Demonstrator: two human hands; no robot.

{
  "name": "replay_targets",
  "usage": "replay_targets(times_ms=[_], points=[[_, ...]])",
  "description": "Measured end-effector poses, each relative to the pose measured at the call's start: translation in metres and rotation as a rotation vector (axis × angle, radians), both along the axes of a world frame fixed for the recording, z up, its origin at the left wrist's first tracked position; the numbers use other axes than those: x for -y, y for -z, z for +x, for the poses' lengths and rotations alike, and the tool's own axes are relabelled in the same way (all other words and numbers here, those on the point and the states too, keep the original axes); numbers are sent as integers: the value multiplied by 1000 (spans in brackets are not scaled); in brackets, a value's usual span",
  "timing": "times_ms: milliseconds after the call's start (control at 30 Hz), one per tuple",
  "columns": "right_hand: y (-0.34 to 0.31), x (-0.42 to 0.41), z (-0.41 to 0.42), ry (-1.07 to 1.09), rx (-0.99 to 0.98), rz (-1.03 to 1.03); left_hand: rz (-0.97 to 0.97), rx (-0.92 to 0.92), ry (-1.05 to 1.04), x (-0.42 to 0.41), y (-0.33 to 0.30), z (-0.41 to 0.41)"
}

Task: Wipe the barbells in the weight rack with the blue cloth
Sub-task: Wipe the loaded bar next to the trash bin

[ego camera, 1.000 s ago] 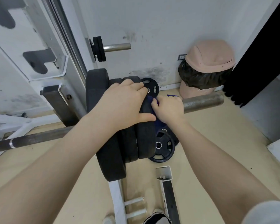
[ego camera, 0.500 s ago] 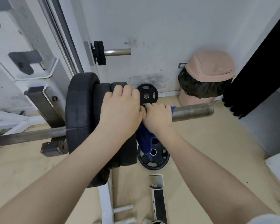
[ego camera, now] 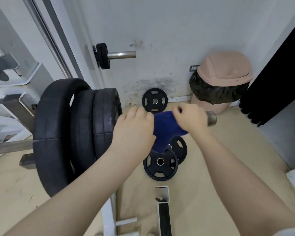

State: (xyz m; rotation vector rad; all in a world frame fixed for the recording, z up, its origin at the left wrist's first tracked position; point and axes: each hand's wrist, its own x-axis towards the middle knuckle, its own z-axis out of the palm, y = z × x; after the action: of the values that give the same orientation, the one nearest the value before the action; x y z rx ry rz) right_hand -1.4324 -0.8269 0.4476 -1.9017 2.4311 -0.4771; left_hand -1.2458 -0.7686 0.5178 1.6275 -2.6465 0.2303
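Observation:
A barbell lies across the rack with three big black plates [ego camera: 78,132] on its sleeve; the bare steel end [ego camera: 211,118] sticks out to the right. The blue cloth [ego camera: 165,130] is draped over the sleeve between my hands and hangs down below it. My left hand [ego camera: 134,132] grips the cloth's left side beside the outer plate. My right hand [ego camera: 189,118] pinches the cloth's right edge near the sleeve's end. A second, smaller barbell end [ego camera: 121,55] with small black plates [ego camera: 102,56] sits higher on the rack by the wall.
Small black plates lie on the floor: one leaning at the wall [ego camera: 154,101], two below the cloth [ego camera: 160,163]. A pink bin [ego camera: 223,72] with a black bag stands at the right wall. White rack frame [ego camera: 22,74] at left, white floor rails [ego camera: 163,206] near my feet.
My left hand has come off the plates and taken the cloth. My right hand slid right along the sleeve, spreading the cloth between both hands. The view shifted right.

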Motion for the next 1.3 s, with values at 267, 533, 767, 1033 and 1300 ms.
replay_targets(times_ms=[267, 533, 767, 1033, 1300], points=[[12, -25, -81, 251, 1166, 2, 62, 146, -79, 15, 42, -15], [29, -16, -27, 731, 1319, -462, 37, 251, -45, 15, 37, -20], [34, -28, 3, 511, 260, -338, 115, 272, 25, 27, 26, -14], [39, -38, 77, 5, 109, -308, 304, 120, 196, 25, -10, 1], [-12, -42, 88, -237, 723, -253, 133, -447, 188, -1, -44, 44]])
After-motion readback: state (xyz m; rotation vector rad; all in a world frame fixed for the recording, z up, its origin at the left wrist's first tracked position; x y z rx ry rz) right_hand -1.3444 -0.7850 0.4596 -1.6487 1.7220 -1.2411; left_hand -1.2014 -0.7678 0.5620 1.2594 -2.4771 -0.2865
